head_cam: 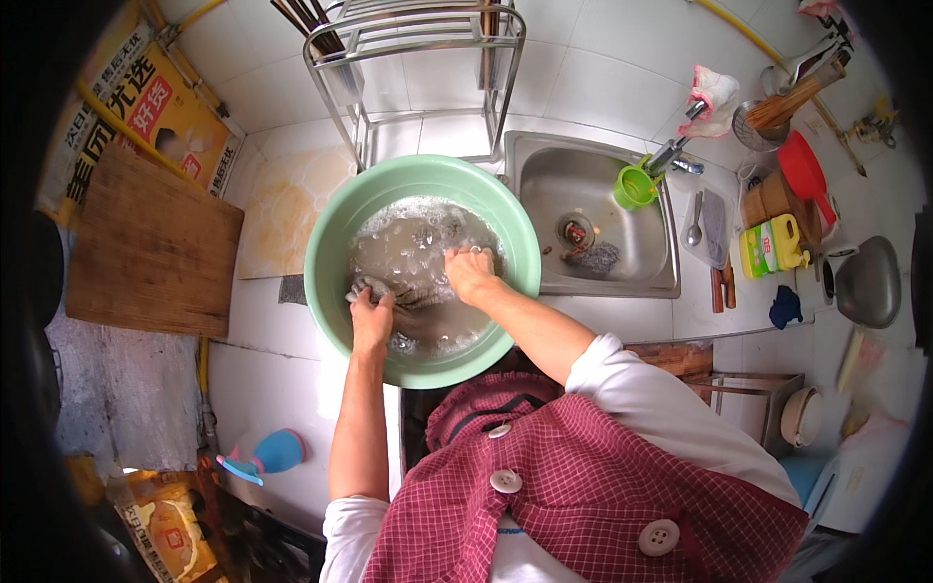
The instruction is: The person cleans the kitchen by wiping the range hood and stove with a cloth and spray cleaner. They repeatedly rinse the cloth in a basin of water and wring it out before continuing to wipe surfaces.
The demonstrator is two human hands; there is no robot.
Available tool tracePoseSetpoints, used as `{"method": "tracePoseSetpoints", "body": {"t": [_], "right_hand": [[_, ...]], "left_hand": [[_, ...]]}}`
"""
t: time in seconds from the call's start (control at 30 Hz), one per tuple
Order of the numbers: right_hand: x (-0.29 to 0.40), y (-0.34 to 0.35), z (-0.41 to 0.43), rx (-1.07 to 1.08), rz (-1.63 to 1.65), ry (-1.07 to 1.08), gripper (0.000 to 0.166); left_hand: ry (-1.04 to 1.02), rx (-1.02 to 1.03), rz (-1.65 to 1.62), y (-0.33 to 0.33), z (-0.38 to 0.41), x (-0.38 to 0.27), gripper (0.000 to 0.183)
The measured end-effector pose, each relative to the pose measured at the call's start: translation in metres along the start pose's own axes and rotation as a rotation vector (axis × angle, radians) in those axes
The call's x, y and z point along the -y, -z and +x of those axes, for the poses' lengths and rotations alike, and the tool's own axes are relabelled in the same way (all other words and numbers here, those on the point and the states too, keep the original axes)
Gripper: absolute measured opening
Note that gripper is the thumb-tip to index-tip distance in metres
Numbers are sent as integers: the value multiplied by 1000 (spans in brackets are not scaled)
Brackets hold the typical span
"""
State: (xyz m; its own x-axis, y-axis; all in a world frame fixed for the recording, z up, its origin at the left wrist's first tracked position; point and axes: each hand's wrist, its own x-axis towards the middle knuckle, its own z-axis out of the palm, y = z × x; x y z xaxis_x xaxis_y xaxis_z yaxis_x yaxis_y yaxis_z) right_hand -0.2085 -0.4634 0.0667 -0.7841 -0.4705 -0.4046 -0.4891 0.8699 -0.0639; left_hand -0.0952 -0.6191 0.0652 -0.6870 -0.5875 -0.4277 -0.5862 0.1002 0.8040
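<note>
A round green plastic basin (332,218) stands before me, holding murky, sudsy water (401,237). Inside it, at the left, my left hand (372,313) grips a wet grey-brown cloth (419,297) that lies partly under the surface. My right hand (469,271) is at the right of the water, its fingers curled down and their tips hidden below the suds. Whether those fingers pinch part of the cloth cannot be seen.
Right of the basin is a steel sink (539,175) with a green plastic cup (634,188) and a scouring pad (598,257). A metal rack (415,47) rises behind. At left leans a wooden board (153,248); a blue spray bottle (280,452) lies nearby. A yellow jug (773,248) stands far right.
</note>
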Motion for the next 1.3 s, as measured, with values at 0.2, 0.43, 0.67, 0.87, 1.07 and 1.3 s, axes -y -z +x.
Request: {"method": "tracePoseSetpoints", "body": {"t": [0.2, 0.43, 0.67, 0.87, 1.07, 1.3], "right_hand": [[-24, 4, 7, -176, 57, -42, 23], [-18, 8, 23, 50, 89, -108, 32], [-47, 46, 15, -95, 396, 25, 14], [-71, 95, -14, 49, 1308, 104, 5], [-83, 87, -16, -36, 1254, 107, 5], [-65, 64, -23, -93, 541, 238, 16]], "left_hand": [[-29, 118, 4, 3, -4, -3, 64], [-33, 79, 91, 1, -2, 9, 69], [-65, 117, 111, 5, -9, 0, 72], [-53, 137, 108, 1, -5, 1, 72], [-118, 97, 130, -8, -3, 1, 62], [-137, 106, 145, -8, 0, 5, 65]]}}
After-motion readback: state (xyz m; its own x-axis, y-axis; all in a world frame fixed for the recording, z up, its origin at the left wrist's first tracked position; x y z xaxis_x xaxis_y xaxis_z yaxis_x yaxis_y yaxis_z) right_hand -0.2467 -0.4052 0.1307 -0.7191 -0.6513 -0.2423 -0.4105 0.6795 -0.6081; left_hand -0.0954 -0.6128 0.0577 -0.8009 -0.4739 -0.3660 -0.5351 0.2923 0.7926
